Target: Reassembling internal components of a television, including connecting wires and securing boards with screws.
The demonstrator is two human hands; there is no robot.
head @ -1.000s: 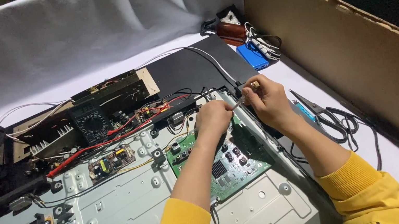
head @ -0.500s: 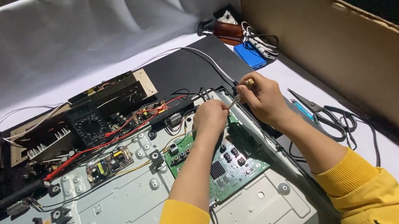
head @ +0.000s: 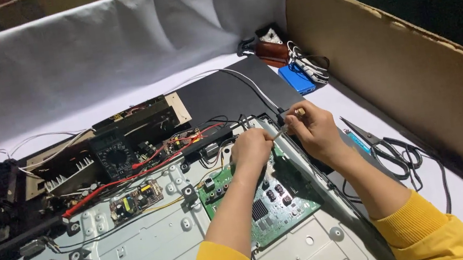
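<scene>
Fingers of both left hand (head: 251,148) and right hand (head: 312,130) pinch, seemingly, a thin tool (head: 281,133) near cardboard wall (head: 405,61).

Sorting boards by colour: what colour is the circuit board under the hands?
Green circuit board, clearest in the head view.

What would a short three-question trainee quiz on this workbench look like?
1. True or false: both hands are at the top edge of the green circuit board.
2. Which hand holds the thin metal tool: A left hand, B right hand?
3. What lies on the white cloth right of the right forearm?

Key: 1 true. 2 B. 3 black-handled scissors.
</scene>
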